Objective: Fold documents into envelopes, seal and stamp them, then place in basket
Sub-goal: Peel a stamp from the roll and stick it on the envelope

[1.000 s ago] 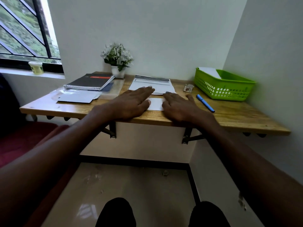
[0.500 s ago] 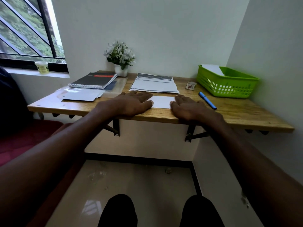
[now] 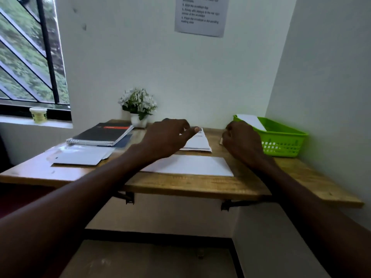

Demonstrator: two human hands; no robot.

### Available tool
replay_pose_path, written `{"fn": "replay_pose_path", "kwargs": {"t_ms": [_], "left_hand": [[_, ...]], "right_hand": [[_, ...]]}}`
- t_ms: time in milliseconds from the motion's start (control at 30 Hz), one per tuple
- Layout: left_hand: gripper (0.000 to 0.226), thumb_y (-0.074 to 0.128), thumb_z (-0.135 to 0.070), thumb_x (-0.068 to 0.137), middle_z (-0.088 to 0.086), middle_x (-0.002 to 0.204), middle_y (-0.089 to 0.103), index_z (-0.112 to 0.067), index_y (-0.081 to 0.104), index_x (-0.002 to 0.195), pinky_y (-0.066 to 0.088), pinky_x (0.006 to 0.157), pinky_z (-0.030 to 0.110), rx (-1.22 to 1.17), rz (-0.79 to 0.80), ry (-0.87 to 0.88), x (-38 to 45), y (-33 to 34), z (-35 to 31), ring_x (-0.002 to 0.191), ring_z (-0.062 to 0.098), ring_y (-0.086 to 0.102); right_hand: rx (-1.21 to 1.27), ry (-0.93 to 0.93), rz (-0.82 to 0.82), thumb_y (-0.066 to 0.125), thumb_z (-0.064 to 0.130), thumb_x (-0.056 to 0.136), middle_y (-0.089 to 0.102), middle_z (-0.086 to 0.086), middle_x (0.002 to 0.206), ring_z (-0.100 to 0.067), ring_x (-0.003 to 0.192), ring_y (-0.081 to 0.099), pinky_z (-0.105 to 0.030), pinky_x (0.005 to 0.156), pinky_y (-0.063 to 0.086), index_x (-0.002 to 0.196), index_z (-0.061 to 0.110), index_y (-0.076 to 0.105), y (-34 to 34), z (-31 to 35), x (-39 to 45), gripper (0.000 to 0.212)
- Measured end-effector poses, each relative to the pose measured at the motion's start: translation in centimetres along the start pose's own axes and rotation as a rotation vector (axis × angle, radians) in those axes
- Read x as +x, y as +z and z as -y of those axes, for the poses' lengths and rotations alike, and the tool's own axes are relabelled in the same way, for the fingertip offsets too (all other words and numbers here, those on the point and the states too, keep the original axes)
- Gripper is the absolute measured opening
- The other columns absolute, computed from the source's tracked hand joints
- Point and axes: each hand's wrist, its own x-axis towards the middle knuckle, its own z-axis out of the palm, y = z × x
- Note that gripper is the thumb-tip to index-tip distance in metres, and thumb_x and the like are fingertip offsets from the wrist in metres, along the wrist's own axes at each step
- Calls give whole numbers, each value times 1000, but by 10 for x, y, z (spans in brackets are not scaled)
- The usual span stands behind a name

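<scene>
spare envelopes [image 3: 80, 157] sit at 9 o'clock on the desk [image 3: 180, 187], untouched as far as i can see. left hand [image 3: 166, 137] hovers over the document stack [image 3: 197, 142] at 12, fingers loosely curled, thumb out, holding nothing. white envelope [image 3: 190, 165] lies flat dead centre. right hand [image 3: 243, 141] is curled near 1 o'clock; can't tell if it's pinching anything. green basket [image 3: 281, 141] at 2 already holds one, so i'd guess stamping and dropping are left.

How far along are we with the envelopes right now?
Done: one white envelope already sits in the green basket. In hand: nothing clearly; a flat white envelope lies at the desk's front edge while the left hand and right hand reach past it toward the document stack. Left: whether it's sealed or stamped can't be told; basketing it remains.
</scene>
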Motion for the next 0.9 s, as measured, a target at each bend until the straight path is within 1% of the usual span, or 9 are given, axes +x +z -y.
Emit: {"fn": "replay_pose_path", "kwargs": {"t_ms": [167, 233, 367, 433, 500, 600, 667, 800, 900], "left_hand": [[49, 39, -62, 103, -1, 103, 75, -25, 69, 113, 49, 84, 37, 123, -6, 10, 75, 29, -9, 101, 24, 67], [45, 41, -57, 103, 1, 100, 75, -22, 70, 109, 49, 83, 38, 164, -38, 25, 91, 44, -5, 99, 26, 67], [35, 43, -39, 100, 2, 92, 72, -19, 71, 97, 48, 81, 43, 258, -289, 171, 95, 69, 11, 96, 30, 64], [31, 44, -37, 96, 0, 94, 71, -22, 71, 99, 47, 81, 44, 206, -369, 134, 99, 71, 21, 97, 28, 61], [27, 45, -35, 96, -2, 93, 71, -23, 70, 100, 47, 81, 44, 96, -411, 66, 101, 71, 26, 97, 27, 59], [27, 47, -32, 95, -4, 91, 72, -22, 71, 98, 49, 84, 44, -57, -390, -14, 98, 76, 29, 97, 27, 59], [23, 52, -27, 93, -3, 91, 74, -22, 74, 97, 52, 83, 44, -133, -361, -61, 98, 82, 28, 95, 27, 62], [22, 54, -24, 90, -4, 92, 76, -24, 75, 98, 52, 82, 39, -202, -321, -79, 99, 85, 26, 93, 23, 64], [23, 55, -21, 89, -2, 91, 76, -21, 77, 99, 45, 77, 30, -219, -288, -41, 94, 85, 23, 89, 20, 65]], "right_hand": [[-261, -29, 185, 57, 24, 87, 54, -13, 125, -36, 120, 54, -45, 94, 45, 117, 11, 60, 16, 3, 60, 33], [-281, -33, 132, 51, 30, 94, 57, -13, 125, -36, 118, 56, -46, 93, 45, 118, 11, 58, 29, 2, 71, 31], [-298, -26, -5, 42, 34, 100, 59, -13, 123, -36, 116, 57, -47, 92, 45, 120, 9, 57, 51, -4, 74, 35], [-307, -39, -28, 43, 35, 99, 57, -13, 122, -35, 117, 54, -49, 93, 43, 118, 9, 58, 50, -6, 76, 36], [-321, -22, 21, 47, 36, 96, 54, -13, 125, -35, 120, 51, -49, 96, 41, 117, 9, 59, 46, -12, 76, 37], [-391, 10, 207, 58, 35, 86, 47, -16, 133, -37, 128, 43, -51, 103, 37, 117, 12, 61, 39, -21, 76, 39], [-407, -4, 275, 63, 35, 83, 46, -18, 134, -38, 129, 41, -50, 103, 39, 117, 12, 60, 38, -26, 77, 41], [-342, -64, 306, 62, 36, 94, 47, -24, 134, -42, 130, 43, -45, 103, 46, 120, 7, 59, 47, -34, 80, 39], [-286, -111, 273, 64, 34, 94, 55, -19, 124, -39, 122, 52, -41, 92, 49, 113, 7, 64, 56, -40, 83, 33]]}}
